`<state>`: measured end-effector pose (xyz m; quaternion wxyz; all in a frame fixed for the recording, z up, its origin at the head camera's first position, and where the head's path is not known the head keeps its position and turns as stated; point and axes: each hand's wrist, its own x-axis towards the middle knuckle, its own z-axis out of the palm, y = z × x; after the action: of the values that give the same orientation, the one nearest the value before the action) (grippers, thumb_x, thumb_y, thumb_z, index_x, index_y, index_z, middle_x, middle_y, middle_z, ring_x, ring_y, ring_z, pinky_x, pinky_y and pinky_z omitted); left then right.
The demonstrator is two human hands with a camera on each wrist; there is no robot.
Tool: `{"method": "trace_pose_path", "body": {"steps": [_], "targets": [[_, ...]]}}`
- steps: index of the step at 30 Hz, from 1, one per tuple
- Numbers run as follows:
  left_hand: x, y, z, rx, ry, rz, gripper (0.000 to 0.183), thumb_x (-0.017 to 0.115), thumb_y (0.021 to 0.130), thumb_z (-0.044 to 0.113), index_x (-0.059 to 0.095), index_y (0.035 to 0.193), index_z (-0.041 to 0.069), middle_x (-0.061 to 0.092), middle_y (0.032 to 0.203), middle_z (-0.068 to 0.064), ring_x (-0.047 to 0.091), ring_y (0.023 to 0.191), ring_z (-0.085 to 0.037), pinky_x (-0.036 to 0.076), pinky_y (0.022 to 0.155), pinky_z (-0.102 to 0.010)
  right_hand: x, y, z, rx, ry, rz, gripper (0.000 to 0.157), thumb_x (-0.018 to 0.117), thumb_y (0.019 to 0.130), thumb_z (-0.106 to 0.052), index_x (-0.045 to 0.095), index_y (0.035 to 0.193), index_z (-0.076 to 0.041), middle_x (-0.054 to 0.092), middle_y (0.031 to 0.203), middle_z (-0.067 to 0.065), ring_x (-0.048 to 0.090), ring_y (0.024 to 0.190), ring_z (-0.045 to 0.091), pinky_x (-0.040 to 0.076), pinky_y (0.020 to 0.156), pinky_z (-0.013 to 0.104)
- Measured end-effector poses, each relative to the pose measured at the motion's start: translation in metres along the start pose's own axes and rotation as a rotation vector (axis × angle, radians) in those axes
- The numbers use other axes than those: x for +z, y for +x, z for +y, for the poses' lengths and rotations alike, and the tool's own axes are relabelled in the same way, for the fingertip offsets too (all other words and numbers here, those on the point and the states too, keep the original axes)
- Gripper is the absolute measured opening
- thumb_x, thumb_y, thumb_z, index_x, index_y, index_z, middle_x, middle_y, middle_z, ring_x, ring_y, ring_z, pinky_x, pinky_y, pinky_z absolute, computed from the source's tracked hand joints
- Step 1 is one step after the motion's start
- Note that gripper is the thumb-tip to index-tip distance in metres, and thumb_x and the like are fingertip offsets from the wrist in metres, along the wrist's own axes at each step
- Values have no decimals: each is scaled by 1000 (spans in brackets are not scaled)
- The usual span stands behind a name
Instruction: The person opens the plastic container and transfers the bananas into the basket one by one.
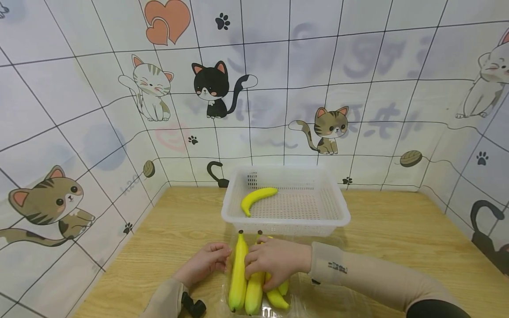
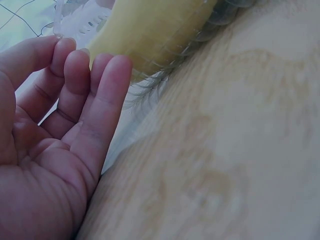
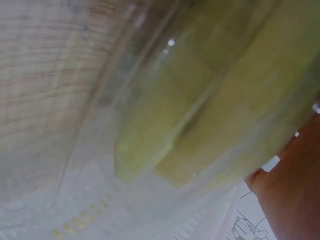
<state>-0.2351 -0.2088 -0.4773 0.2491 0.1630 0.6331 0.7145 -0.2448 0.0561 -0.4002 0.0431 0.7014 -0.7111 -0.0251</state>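
The left hand (image 1: pixel 208 260), at the lower middle of the frame, pinches the edge of a clear tray (image 2: pixel 227 12), thumb and forefinger together. Yellow bananas (image 1: pixel 254 293) lie in it, just right of these fingers. The right hand (image 1: pixel 274 261) has fingers curved over them, touching; whether clamped on one, I cannot tell. Above, a white basket (image 1: pixel 286 221) holds one banana (image 1: pixel 258 197).

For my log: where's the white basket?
In the head view, the basket stands slightly right of centre, by the back wall, beyond the right hand.
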Motion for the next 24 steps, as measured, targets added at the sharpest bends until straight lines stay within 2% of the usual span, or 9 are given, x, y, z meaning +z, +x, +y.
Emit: {"method": "trace_pose_path", "body": {"steps": [3,10,15,24], "targets": [[0,0,0,-7,-3,4,18,51,101,14,64,88,17,58,80,5,57,74,-6,54,72,-27,1,-1,0,6,-8,5,37,73,81,-44,65,114,-30,61,116,-16,51,110,6,36,87,29],[0,1,-1,-11,-4,11,17,52,100,13,64,88,16,57,80,5,57,73,-7,54,72,-27,1,0,0,18,38,-21,36,73,82,-41,65,114,-29,61,118,-15,51,114,7,40,101,42],[0,1,-1,-11,-3,11,18,51,100,13,64,87,16,57,79,5,57,72,-7,54,71,-27,1,1,0,19,80,-46,36,74,82,-39,65,114,-28,62,116,-14,53,110,4,40,101,34],[1,0,-1,-4,-11,10,17,52,100,12,64,88,15,58,81,5,57,73,-7,54,70,-26,0,5,-2,49,35,-98,37,78,78,-39,65,112,-30,63,102,-18,55,96,-5,41,99,34]]}}
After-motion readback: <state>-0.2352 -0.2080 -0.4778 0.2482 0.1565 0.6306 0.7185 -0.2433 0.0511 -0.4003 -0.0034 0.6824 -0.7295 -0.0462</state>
